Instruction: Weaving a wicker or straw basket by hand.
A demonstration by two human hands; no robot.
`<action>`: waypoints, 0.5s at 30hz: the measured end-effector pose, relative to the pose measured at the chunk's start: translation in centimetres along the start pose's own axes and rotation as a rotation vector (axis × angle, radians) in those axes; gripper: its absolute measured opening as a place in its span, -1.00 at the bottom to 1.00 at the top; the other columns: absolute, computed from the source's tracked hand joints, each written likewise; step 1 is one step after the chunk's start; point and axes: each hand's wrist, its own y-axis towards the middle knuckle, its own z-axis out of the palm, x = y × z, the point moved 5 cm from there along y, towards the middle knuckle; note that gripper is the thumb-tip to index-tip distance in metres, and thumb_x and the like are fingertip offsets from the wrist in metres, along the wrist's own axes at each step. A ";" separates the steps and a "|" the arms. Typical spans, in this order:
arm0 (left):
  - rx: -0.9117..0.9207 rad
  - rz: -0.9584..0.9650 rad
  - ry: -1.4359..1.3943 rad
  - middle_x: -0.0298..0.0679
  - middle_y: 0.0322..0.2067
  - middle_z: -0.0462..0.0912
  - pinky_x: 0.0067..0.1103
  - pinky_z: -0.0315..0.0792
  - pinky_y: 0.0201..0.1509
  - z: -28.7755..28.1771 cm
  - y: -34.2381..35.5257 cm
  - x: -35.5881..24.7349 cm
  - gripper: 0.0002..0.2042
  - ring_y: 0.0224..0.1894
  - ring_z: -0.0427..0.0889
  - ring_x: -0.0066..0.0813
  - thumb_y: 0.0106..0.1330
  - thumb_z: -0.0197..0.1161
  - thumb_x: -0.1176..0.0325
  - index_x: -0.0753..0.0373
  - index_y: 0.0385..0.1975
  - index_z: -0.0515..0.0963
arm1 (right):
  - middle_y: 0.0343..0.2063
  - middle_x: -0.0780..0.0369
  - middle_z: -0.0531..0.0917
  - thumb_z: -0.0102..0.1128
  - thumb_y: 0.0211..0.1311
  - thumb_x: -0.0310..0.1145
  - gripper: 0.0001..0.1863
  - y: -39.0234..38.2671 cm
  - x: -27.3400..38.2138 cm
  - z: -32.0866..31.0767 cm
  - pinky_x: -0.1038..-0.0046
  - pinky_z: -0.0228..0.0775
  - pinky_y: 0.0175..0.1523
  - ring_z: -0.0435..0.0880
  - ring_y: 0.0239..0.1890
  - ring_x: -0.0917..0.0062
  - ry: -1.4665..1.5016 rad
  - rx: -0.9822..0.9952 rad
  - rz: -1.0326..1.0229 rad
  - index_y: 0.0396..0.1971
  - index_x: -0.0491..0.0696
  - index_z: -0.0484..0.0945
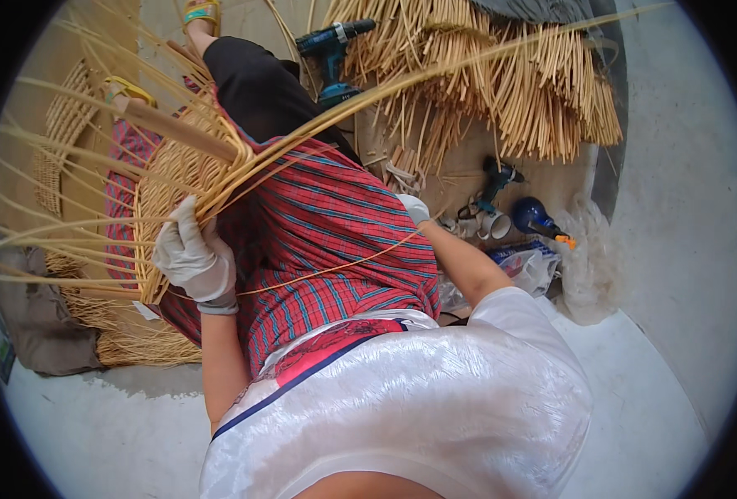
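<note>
A half-woven wicker basket (173, 185) leans tilted on my lap at the left, its long stakes fanning out to the left. My left hand (195, 259), in a pale glove, is closed around its woven edge. A thick bundle of long canes (335, 123) runs from the basket rim up to the right. A wooden stick (173, 129) crosses the basket and meets that rim. One thin cane strand (335, 268) stretches from near my left hand across my lap to my right wrist. My right hand (414, 208), also gloved, is beside my right thigh; its fingers are hidden.
A checked red cloth (335, 208) covers my lap. Beyond my legs lie a cordless drill (327, 62) and large cane bundles (543, 91). On the right are a second drill (497, 183), a blue spray bottle (530, 214) and clear plastic bags (589, 258). A woven panel (61, 137) stands far left.
</note>
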 end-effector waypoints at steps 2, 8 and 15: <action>0.006 -0.007 0.004 -0.22 -0.02 0.65 -0.25 0.37 0.10 0.1 0.1 0.0 -0.56 0.01 0.60 -0.14 0.31 0.37 0.27 0.07 0.21 0.57 | 0.03 -0.01 0.67 0.11 0.28 -0.23 -0.63 -0.9 -1.4 2.4 0.11 0.57 0.03 0.69 0.06 0.16 -0.079 -0.074 0.334 0.06 0.04 0.60; 0.016 0.027 0.020 -0.18 0.04 0.62 -0.24 0.37 0.17 -1.3 1.0 -1.0 -0.53 0.05 0.58 -0.10 0.33 0.37 0.31 0.19 0.24 0.53 | 0.33 0.13 0.43 0.32 0.13 -0.10 -0.14 -1.5 2.3 2.8 0.12 0.41 0.23 0.46 0.28 0.23 -0.169 -0.510 0.273 0.45 -0.01 0.26; -0.248 -0.433 -0.312 -0.02 0.28 0.35 -0.35 0.31 0.42 -7.6 -1.5 5.1 -0.37 0.31 0.40 -0.19 0.38 0.38 0.37 0.33 0.39 0.26 | 0.05 0.07 0.57 0.29 0.19 -0.11 -0.37 -1.4 1.9 6.2 0.13 0.52 0.09 0.61 0.09 0.18 0.223 -0.327 0.470 0.26 0.03 0.42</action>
